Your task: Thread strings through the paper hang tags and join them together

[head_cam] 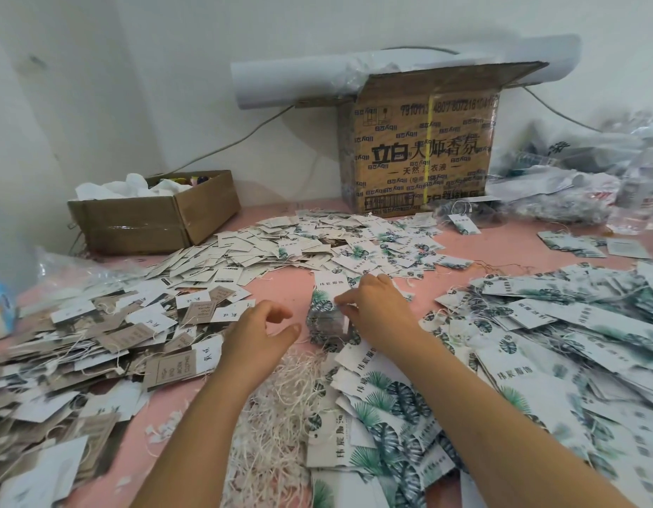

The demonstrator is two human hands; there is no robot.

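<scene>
The right hand (380,309) reaches forward over the pink counter (288,289), and its fingers (345,298) pinch the edge of a white paper hang tag printed with green leaves (327,287). The tag lies flat just left of those fingertips. Right under them sits a blurred bundle of leaf-print tags (327,326).

The left hand (255,331) hovers a little to the left, its fingers (281,313) loosely curled and apart from the thumb, with nothing held in them.

Below both hands, nearer the person, lies a tangled heap of cream-coloured strings (281,405). To the left of the left fingers spreads a pile of white and brown card tags (98,342). To the right of the right fingers sprawls a heap of long leaf-print tags (556,324). Beyond the fingers lies a scatter of small white tags (299,240), and farther back stand a low brown cardboard box (142,221) and a tall printed cardboard carton (420,159).
</scene>
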